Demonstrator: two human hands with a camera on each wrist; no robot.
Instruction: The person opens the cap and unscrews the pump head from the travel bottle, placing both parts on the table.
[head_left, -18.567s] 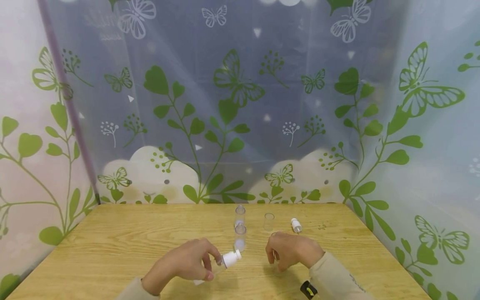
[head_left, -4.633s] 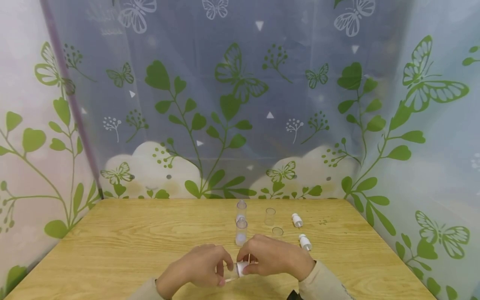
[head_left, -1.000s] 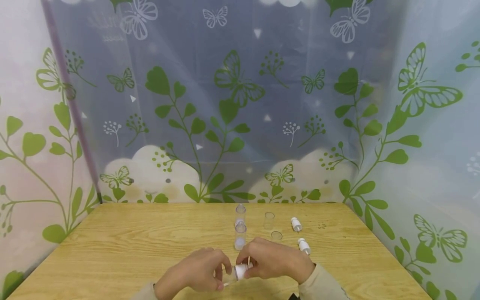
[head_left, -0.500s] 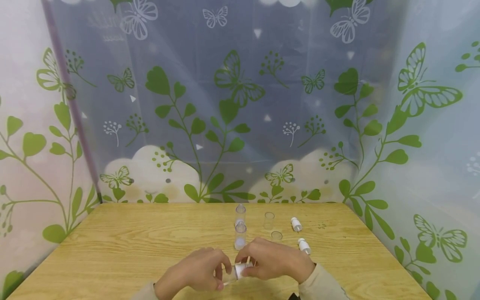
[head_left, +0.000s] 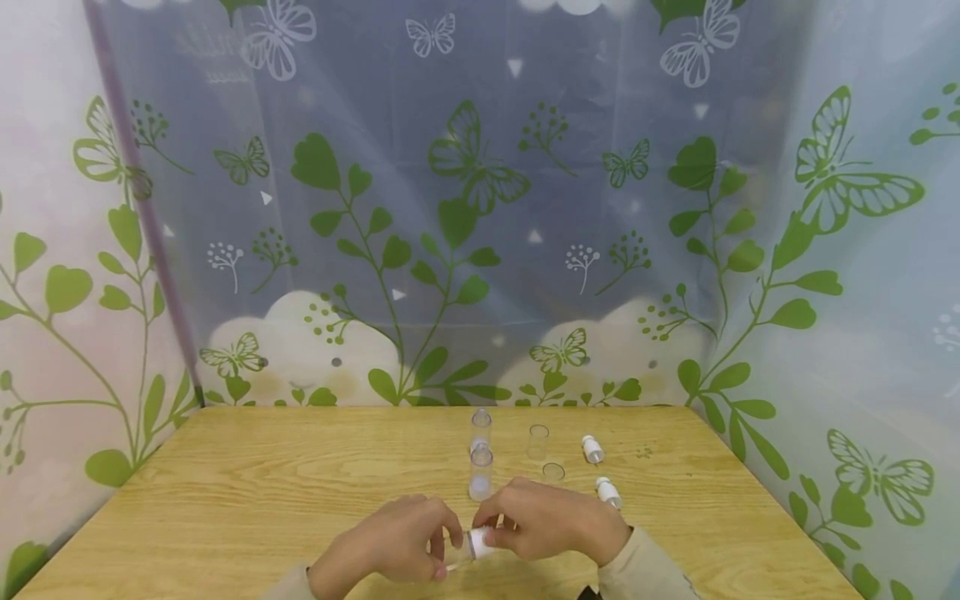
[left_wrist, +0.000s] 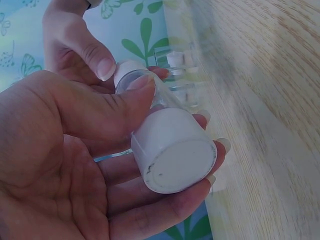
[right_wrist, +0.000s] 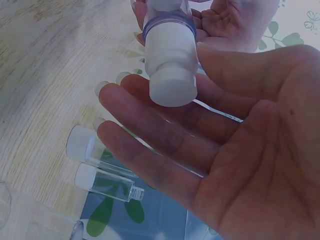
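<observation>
A clear pump bottle with a white base (left_wrist: 172, 150) lies tilted between my two hands, low over the table. My left hand (head_left: 397, 537) holds its clear body, thumb on one side and fingers beneath. The bottle's white pump head (right_wrist: 172, 75), with a purplish ring at its collar, points towards my right hand (head_left: 543, 517). That hand's thumb and fingers pinch the pump head from either side; its other fingers are stretched out below. The bottle's clear middle is partly hidden by the left fingers.
Two clear bottles, a nearer one (head_left: 481, 479) and a farther one (head_left: 481, 429), stand beyond the hands. Right of them are two clear caps (head_left: 538, 442) and two loose white pump heads (head_left: 592, 450) on the wooden table (head_left: 300, 467). A patterned curtain hangs behind.
Since the earliest frame, a second white pump head and a clear cap lie on the table, and my right hand has come to the bottle. Lately its thumb and fingers shift slightly on the pump head.
</observation>
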